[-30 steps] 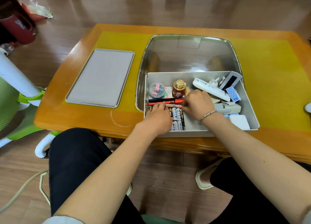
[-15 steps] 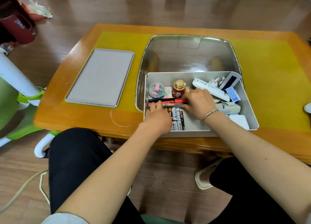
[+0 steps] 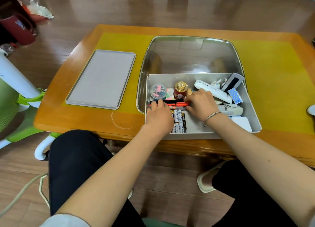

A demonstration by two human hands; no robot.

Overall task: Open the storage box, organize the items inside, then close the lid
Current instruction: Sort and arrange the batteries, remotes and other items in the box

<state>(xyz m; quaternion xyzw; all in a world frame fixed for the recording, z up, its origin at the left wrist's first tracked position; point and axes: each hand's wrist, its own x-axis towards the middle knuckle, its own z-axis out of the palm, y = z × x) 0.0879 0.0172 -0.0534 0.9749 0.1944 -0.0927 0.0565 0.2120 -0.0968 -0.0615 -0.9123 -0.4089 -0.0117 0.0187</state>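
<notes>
White plastic frames the scene: we see the open storage box [image 3: 252,107] at the near edge of a wooden table [image 3: 88,119], both of a seated person's hands inside it. Its grey lid [image 3: 102,78] lies flat on the table to the left, well apart from the box.

The left hand [image 3: 159,119] rests over the near-left part of the box, fingers curled down onto the left end of a row of pens [image 3: 177,104], one black and one orange, lying crosswise. The right hand [image 3: 201,105], a thin bracelet [image 3: 211,116] on its wrist, meets the pens' right end with bent fingertips; we cannot tell from this angle whether either hand pinches the pens or merely presses on them.

Just nearer than the pens, between the hands, batteries [image 3: 179,121] lie side by side on the box floor. Behind the pens stand a round clear tub of binder clips [image 3: 158,91] and a red jar with a gold cap [image 3: 180,90]. To the right sit a white remote-like device [image 3: 213,90], a small blue dotted box [image 3: 235,95] and a white block [image 3: 242,123] in the near-right corner.

A clear curved cover [image 3: 190,54] lies on the table behind the box. A green and white chair [image 3: 13,97] stands at the left.
</notes>
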